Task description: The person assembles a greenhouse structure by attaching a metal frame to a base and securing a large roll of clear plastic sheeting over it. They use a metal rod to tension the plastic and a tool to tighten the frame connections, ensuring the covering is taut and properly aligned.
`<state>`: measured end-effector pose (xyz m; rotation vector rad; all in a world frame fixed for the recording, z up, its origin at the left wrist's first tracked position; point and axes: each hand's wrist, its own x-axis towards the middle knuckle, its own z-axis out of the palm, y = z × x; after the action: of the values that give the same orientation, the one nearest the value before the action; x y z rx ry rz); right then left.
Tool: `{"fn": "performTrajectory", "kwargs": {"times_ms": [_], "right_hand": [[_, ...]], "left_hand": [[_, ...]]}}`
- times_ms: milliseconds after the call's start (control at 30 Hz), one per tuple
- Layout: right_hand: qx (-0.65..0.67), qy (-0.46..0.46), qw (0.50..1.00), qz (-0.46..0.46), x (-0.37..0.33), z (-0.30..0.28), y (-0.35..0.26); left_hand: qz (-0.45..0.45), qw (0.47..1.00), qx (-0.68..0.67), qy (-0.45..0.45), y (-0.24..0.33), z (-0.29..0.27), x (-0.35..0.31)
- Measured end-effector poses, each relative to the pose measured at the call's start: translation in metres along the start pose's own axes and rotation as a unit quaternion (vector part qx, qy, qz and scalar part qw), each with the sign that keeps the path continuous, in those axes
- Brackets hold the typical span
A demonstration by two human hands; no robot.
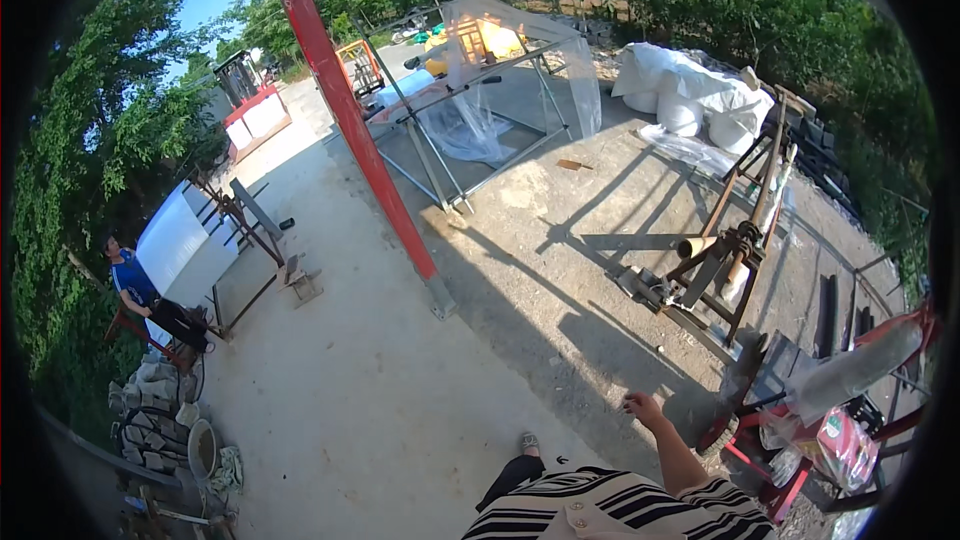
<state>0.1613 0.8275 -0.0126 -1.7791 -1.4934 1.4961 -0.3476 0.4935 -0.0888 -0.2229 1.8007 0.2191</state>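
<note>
My right arm reaches out at the lower middle, and my right hand (644, 408) hangs in the air over the ground. Its fingers are loosely bent and a little apart, with nothing visible in them. Closest to it on the right is a red metal cart (740, 450) with a wheel (717, 435), standing apart from the hand. On the cart lies a pink package (840, 445) in clear plastic. My left hand is out of the picture. One shoe (530, 443) of mine shows on the concrete.
A red post (350, 110) rises ahead. Beyond it stands a metal frame (445, 140) draped with clear plastic. A rusty steel machine (735, 250) is at right, near white-covered sacks (685, 100). At left, a person in blue (135, 275) is beside a rack with a silvery sheet (185, 245).
</note>
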Motion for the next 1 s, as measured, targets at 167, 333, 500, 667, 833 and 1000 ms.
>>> {"fn": "performTrajectory", "kwargs": {"times_ms": [167,333,500,667,833,1000], "right_hand": [[-0.105,-0.156,0.955,0.23,-0.008,-0.001,0.121],[0.069,-0.005,0.924,0.376,-0.014,-0.011,0.052],[0.093,0.0,0.929,0.359,0.091,-0.048,0.032],[0.204,0.006,0.891,0.406,0.331,-0.129,0.033],[0.033,0.139,0.988,0.062,0.587,-0.278,-0.113],[0.089,0.175,0.972,-0.128,0.723,-0.364,-0.276]], "left_hand": [[0.295,0.95,0.086,-0.053,0.302,0.116,-0.029],[0.57,0.789,0.108,-0.201,0.607,0.236,-0.134],[0.566,0.783,0.167,-0.199,0.751,0.327,-0.115],[0.484,0.77,0.399,-0.115,0.77,0.347,-0.003],[0.388,0.829,0.324,-0.24,0.845,0.374,0.021],[0.303,0.868,0.339,-0.2,0.978,0.402,0.013]]}}
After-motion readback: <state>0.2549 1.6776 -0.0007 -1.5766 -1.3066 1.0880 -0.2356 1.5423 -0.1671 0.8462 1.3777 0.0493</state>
